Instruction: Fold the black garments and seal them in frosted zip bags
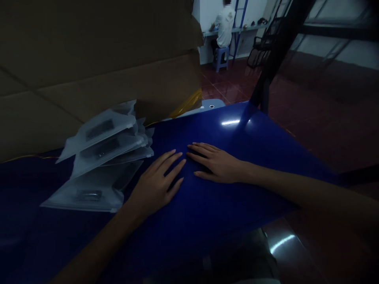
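Both my hands lie flat, palms down, on a glossy dark blue panel, holding nothing. My left hand is nearest a pile of several translucent plastic bags, with its fingers a little to the right of them. Dark items show faintly through the bags, but I cannot tell what they are. My right hand rests with its fingertips close to those of my left hand, without touching them.
A large brown cardboard box rises behind the bags, with yellow tape at its lower corner. Beyond the panel are a red tiled floor and a black metal frame. A person sits on a blue stool at a far bench.
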`<state>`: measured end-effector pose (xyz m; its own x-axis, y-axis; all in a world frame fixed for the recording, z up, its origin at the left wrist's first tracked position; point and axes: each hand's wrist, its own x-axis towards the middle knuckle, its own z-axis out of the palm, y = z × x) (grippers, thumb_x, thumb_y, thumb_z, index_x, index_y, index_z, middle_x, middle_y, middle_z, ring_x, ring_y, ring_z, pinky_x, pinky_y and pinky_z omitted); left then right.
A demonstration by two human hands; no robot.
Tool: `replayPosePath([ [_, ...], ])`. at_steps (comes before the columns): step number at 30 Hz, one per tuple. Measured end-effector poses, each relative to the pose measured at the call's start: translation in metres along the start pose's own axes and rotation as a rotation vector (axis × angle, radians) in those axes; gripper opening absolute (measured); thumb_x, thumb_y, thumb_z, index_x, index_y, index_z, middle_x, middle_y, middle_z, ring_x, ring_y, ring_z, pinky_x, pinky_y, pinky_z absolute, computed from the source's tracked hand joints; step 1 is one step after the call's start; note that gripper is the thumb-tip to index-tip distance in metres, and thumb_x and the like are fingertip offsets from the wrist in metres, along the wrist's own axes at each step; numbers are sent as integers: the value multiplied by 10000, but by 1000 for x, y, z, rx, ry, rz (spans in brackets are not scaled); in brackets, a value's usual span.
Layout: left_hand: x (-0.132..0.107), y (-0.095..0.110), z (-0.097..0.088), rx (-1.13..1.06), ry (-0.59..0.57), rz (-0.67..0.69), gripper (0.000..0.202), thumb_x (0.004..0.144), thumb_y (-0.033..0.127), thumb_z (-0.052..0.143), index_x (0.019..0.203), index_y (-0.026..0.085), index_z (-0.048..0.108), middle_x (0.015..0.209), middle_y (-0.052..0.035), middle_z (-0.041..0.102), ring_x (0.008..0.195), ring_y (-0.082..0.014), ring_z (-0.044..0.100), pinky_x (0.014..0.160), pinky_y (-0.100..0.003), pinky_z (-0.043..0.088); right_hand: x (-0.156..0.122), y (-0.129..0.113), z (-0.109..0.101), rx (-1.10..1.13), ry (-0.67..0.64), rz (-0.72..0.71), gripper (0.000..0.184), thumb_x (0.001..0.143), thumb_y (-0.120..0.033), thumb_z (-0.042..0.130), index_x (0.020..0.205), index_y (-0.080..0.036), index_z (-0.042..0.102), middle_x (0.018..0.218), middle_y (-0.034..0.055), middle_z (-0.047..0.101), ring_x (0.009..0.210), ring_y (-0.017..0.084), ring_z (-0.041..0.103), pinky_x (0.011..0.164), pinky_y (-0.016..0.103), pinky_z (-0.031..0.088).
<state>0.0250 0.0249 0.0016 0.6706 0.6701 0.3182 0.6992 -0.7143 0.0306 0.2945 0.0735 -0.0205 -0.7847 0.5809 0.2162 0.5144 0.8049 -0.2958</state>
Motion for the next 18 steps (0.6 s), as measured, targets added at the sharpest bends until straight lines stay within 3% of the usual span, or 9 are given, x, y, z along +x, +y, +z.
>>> replayPosePath([
  [3, 0, 1, -20, 124, 204, -70, 643, 990, 253, 604, 1596, 325, 401, 1630, -78, 452, 1531, -340, 400, 1237, -583, 408, 0, 1, 0, -1, -4, -6, 732, 1062, -583, 459, 1594, -84, 399, 1675, 236, 331, 1579, 372, 286, 1268, 615, 302],
  [6, -1, -8, -37, 318, 343, -298, 713, 948, 345, 675, 1596, 368, 378, 1767, -22, 111, 1597, -441, 193, 1284, -691, 237, -1, 1, 0, -1, -7, -12, 731, 1066, -598, 437, 1594, -94, 401, 1678, 226, 331, 1585, 366, 272, 1271, 611, 301],
  [8, -1, -16, -42, 396, 338, -444, 665, 969, 417, 650, 1577, 335, 395, 1777, -23, -48, 1608, -485, 58, 1276, -739, 143, -1, 1, 0, -10, -11, -17, 728, 1070, -597, 425, 1599, -97, 393, 1680, 220, 331, 1588, 356, 266, 1277, 595, 299],
  [9, -1, -20, -43, 408, 319, -503, 629, 989, 438, 623, 1565, 310, 402, 1778, -54, -18, 1610, -480, 49, 1270, -749, 124, -1, 1, 0, -16, -15, -18, 731, 1073, -597, 419, 1602, -93, 387, 1681, 222, 328, 1589, 355, 265, 1279, 589, 299],
  [11, 0, -28, -42, 393, 268, -582, 566, 1029, 446, 562, 1541, 257, 410, 1751, -126, 175, 1613, -440, 123, 1265, -751, 125, -1, 1, -1, -28, -25, -19, 740, 1076, -598, 404, 1605, -81, 378, 1682, 229, 324, 1587, 358, 267, 1281, 581, 296],
  [13, 0, -32, -38, 373, 229, -602, 532, 1047, 442, 524, 1520, 221, 422, 1694, -161, 330, 1599, -406, 219, 1269, -731, 147, 0, 2, -1, -33, -26, -22, 748, 1077, -602, 394, 1605, -73, 376, 1681, 233, 323, 1587, 360, 269, 1282, 581, 293],
  [18, 0, -26, -30, 394, 266, -440, 539, 1024, 414, 545, 1515, 228, 420, 1660, -151, 408, 1570, -370, 321, 1289, -676, 158, 0, 0, 0, -21, -34, -15, 763, 1075, -599, 394, 1624, -72, 331, 1677, 243, 329, 1583, 374, 276, 1280, 586, 288],
])
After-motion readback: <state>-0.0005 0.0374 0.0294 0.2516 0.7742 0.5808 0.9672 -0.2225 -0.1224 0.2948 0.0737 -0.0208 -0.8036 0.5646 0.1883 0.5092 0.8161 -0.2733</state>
